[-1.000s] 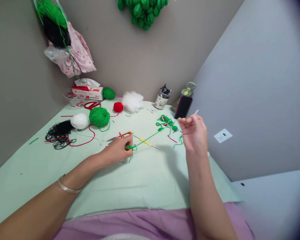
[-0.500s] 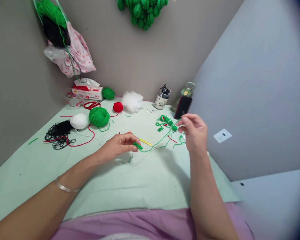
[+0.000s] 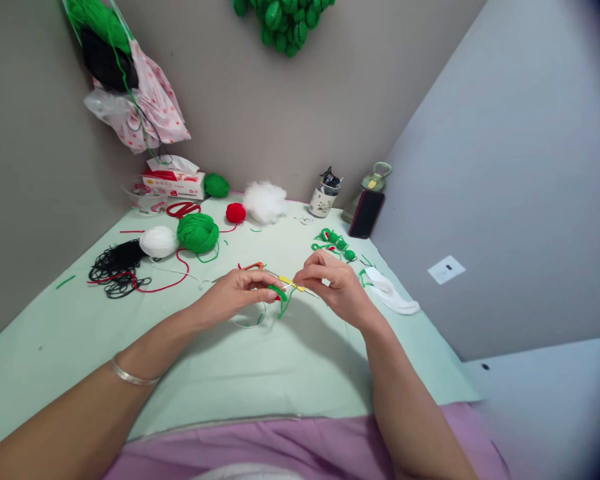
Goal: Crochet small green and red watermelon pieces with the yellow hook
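**Small green piece held between two hands**

The small green piece [image 3: 279,292], with a red patch, sits pinched in the left hand [image 3: 235,295]. At its 3 o'clock, the right hand [image 3: 333,280] pinches a thin tool, perhaps a needle. Stitching seems in hand; the next move calls for a steady left pinch and free yarn [image 3: 286,307]. Outward: scissors [image 3: 254,266] at 10 o'clock, white stuffing [image 3: 265,202] at 12, phone [image 3: 367,213] at 2.

Red lettering on tissue box [image 3: 176,185], too small to read
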Motion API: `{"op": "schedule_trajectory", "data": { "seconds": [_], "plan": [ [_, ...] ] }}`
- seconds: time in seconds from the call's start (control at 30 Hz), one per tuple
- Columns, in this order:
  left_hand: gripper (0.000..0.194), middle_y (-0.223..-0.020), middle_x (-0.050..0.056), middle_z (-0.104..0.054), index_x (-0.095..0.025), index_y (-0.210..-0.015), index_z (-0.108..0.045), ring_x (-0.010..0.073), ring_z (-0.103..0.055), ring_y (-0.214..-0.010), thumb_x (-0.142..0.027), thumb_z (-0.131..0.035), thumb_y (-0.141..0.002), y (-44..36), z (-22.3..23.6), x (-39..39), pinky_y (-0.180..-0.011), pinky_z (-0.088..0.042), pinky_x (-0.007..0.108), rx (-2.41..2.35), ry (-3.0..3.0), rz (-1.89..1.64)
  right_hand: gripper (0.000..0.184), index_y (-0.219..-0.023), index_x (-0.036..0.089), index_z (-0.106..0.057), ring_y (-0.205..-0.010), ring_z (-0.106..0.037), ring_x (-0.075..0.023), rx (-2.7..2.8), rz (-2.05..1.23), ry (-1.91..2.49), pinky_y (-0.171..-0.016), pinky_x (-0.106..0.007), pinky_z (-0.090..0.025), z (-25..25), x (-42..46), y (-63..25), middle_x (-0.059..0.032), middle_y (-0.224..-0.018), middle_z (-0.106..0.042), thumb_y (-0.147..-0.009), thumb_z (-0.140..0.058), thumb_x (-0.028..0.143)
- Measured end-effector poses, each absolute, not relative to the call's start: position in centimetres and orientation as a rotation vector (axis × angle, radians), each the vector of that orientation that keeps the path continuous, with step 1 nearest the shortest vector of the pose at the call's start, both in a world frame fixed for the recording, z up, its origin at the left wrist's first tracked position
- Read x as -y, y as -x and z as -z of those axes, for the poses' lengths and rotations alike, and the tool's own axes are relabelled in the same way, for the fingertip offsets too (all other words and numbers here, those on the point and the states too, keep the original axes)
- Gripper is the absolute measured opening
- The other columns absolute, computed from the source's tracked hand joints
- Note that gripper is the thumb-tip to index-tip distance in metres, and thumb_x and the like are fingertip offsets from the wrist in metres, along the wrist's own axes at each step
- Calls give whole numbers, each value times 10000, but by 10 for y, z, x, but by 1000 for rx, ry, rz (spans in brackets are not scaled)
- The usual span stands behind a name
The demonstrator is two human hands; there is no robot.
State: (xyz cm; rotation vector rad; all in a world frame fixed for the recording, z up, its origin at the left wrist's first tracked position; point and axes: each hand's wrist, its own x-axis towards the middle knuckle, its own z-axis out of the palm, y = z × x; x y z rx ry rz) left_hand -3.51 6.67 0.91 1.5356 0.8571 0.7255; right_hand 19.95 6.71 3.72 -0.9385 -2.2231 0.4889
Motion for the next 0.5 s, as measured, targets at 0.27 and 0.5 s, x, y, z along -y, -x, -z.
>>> {"op": "schedule_trajectory", "data": {
  "seconds": [0.27,0.5],
  "plan": [
    [217,-869,4,-693,-215,-970,-734,184,-619,-873,-349,-648,-822,35,-11,-67,-794,-423,280,-884,-1547,-705,146,-906,247,-709,-794,-557,-144,2254,-470,951,-682,-287,-428,-39,-66,-200,-29,-871,-562,-928,-578,187],
    [212,-893,7,-710,-214,-982,-735,185,-635,-871,-326,-640,-829,36,-13,-65,-817,-436,286,-848,-1520,-684,152,-914,249,-718,-786,-563,-142,2235,-543,926,-679,-286,-436,-39,-66,-198,-30,-864,-564,-926,-580,186]
  ]
}}
